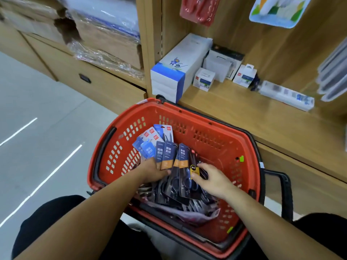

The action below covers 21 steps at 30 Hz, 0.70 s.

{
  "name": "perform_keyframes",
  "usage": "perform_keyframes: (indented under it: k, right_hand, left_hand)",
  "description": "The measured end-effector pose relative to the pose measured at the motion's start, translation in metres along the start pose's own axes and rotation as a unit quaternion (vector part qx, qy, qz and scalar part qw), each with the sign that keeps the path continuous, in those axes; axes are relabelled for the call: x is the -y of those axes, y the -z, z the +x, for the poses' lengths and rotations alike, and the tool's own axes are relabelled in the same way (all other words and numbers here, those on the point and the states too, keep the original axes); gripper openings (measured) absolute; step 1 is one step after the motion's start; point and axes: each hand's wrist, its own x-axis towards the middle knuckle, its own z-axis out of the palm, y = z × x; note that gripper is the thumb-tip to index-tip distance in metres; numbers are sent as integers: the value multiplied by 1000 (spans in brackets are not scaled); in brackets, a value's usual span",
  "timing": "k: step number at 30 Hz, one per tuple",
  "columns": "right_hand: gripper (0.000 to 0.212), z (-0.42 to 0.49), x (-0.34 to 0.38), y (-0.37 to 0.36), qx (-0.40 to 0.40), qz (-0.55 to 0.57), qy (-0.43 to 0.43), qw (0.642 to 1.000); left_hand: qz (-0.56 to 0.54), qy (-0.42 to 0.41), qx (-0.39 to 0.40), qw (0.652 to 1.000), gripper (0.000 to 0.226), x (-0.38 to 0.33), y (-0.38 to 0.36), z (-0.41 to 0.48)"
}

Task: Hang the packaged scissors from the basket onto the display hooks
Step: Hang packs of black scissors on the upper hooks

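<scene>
Two hands: both are down in the basket (pixel 234 147), among the packaged scissors (pixel 183 186).
Left side: the left hand (pixel 153 170) has its grip clamped on the lower end of a fan of dark packs (pixel 167 156); its fingers are hidden beneath them.
Right side: the right hand (pixel 211 178) has its grip pinched, thumb against forefinger, on a pack with a yellow label (pixel 194 171), just beside the fan.
Stock: held packs stand over a loose heap at the near end of the basket; lighter blue packs (pixel 148 145) lean toward its left wall.
Long axis: packs run away from the person, printed tops toward the shelf (pixel 244 113), scissor handles toward the wrists.
Hooks: cannot be made out; a red pack (pixel 200 10) hangs on the back panel above the shelf, up and ahead of both hands.
Judgement: the right hand is nearer that panel; the lift likely goes up and forward, top end leading.
</scene>
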Motion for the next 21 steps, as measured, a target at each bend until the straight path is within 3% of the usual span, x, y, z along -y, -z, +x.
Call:
perform_keyframes:
  k: [4,9,13,17,21]
  right_hand:
    - [57,7,-4,-20,6,-94,-16,995]
    - [45,14,-11,-14,6,-61,-39,997]
    - [41,14,-14,-14,0,-52,-36,998]
    - [36,14,-15,-18,-1,-44,-32,999]
    - [33,13,-18,-22,14,-4,-30,999]
  left_hand:
    - [-30,0,44,999,79,-9,-4,3]
    - [-44,-34,58,997,104,-22,-17,7]
    - [107,-44,6,993,116,-29,-24,13]
    - [-121,-62,73,988,133,-19,-38,26]
    - [-195,-44,50,978,133,-17,-44,26]
